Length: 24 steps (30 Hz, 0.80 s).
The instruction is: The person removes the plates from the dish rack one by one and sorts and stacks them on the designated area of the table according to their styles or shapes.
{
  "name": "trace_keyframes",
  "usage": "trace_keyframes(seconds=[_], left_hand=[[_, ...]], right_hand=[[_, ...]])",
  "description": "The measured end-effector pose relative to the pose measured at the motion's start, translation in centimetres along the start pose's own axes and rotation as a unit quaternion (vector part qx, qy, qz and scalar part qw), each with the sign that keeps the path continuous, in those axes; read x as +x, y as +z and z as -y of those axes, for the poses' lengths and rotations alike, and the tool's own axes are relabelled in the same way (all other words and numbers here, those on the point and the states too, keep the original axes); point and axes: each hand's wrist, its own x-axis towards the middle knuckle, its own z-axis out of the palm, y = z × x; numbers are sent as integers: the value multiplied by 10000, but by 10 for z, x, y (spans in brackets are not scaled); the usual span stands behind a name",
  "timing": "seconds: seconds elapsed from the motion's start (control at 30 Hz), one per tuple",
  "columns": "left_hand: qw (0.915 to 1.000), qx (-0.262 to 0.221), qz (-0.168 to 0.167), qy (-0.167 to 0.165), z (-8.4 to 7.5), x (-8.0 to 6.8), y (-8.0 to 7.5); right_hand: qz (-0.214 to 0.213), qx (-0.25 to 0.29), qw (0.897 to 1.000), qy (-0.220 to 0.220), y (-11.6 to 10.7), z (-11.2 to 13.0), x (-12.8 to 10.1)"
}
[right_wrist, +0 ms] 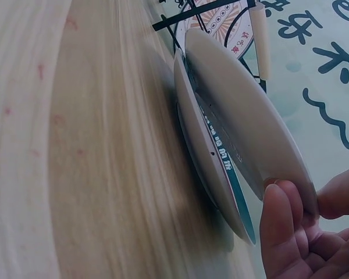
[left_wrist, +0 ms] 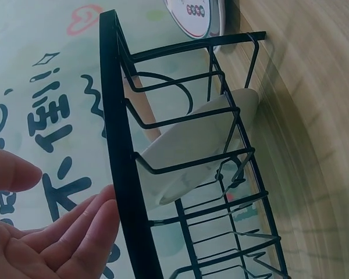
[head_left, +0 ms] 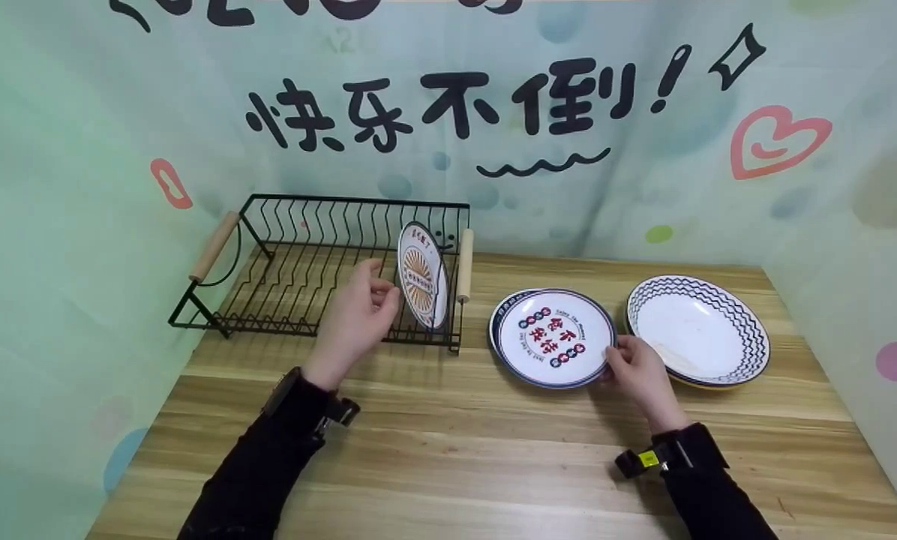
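My right hand [head_left: 643,377] pinches the right rim of a small white plate [head_left: 527,360] with red lettering and a dark blue edge. That plate is tilted up off another dark-rimmed plate [right_wrist: 192,125], which lies on the table beneath it. On the left, my left hand [head_left: 352,319] hovers at the front of a black wire dish rack [head_left: 358,201] and holds nothing, thumb apart from the fingers [left_wrist: 93,244]. One plate [head_left: 420,274] with an orange sunburst stands on edge in the rack's right end, just right of that hand.
A deeper white bowl [head_left: 696,322] with a wavy black rim pattern sits right of the plates. Wooden handles [head_left: 465,266] rise at both rack ends. Behind the wooden table [head_left: 448,465] hangs a printed cloth [head_left: 553,195].
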Motion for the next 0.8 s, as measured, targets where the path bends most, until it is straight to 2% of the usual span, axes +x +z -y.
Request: trace_keyframes(seconds=[0.47, 0.8], left_hand=[[9985, 514, 152, -119, 4, 12, 1], [9980, 571, 239, -110, 7, 18, 4]], right_hand=[[41, 59, 9998, 205, -1, -3, 2], [54, 203, 9994, 277, 1, -5, 5]])
